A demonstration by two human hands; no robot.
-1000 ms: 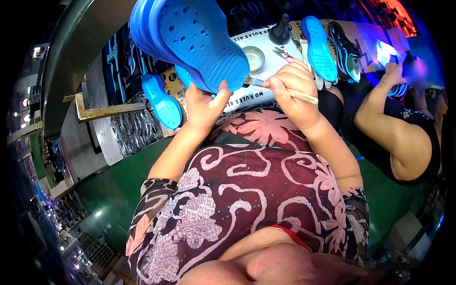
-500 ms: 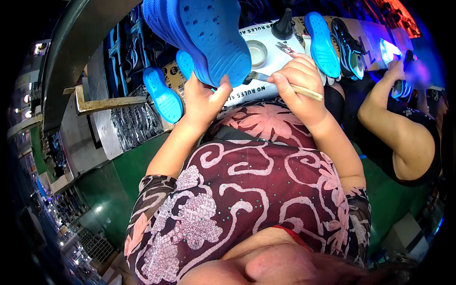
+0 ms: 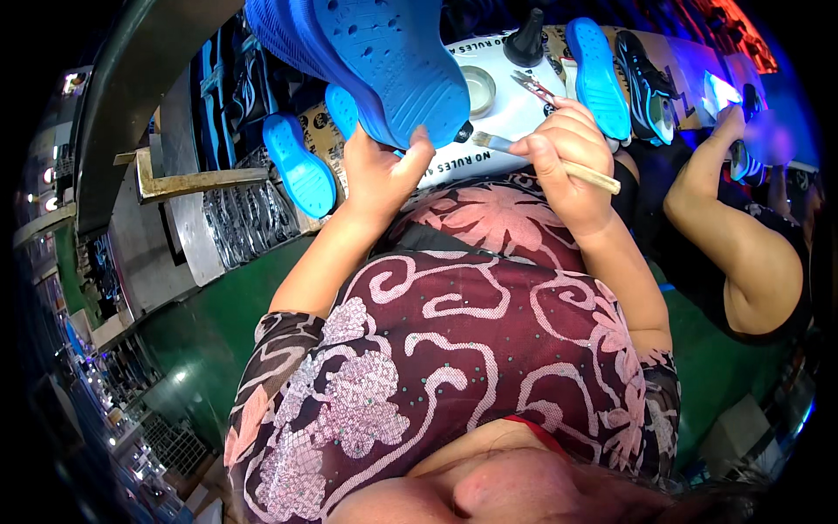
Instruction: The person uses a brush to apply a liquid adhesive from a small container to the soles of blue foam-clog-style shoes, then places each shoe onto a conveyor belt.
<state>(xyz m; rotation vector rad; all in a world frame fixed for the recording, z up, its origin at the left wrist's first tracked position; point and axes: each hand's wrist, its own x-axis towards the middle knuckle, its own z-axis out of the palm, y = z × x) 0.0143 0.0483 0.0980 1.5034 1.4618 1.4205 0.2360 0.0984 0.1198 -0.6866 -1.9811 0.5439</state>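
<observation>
A large blue shoe sole [image 3: 384, 70] is held up at the top of the view, its dotted and ridged inner face showing. My left hand [image 3: 384, 170] grips its near end, thumb on the face, the other fingers partly hidden. My right hand [image 3: 572, 162] is closed around a flat paintbrush [image 3: 589, 176] with a pale wooden handle. The brush's bristles point left at the sole's near end, with a small gap between them. Beyond my right hand lie small metal snips [image 3: 532, 86] on a white printed sheet [image 3: 506, 113], beside a shallow round dish [image 3: 479, 90].
A black cone-shaped bottle [image 3: 525, 39] stands behind the dish. Blue soles [image 3: 299, 166] lie at left and right, with a dark sneaker [image 3: 644, 87] farther right. A metal frame [image 3: 166, 182] juts in at left. Another person's arm [image 3: 742, 218] works at right.
The paintbrush and my right hand have moved right, taking the bristles away from the sole's edge. The sole in my left hand has shifted slightly left.
</observation>
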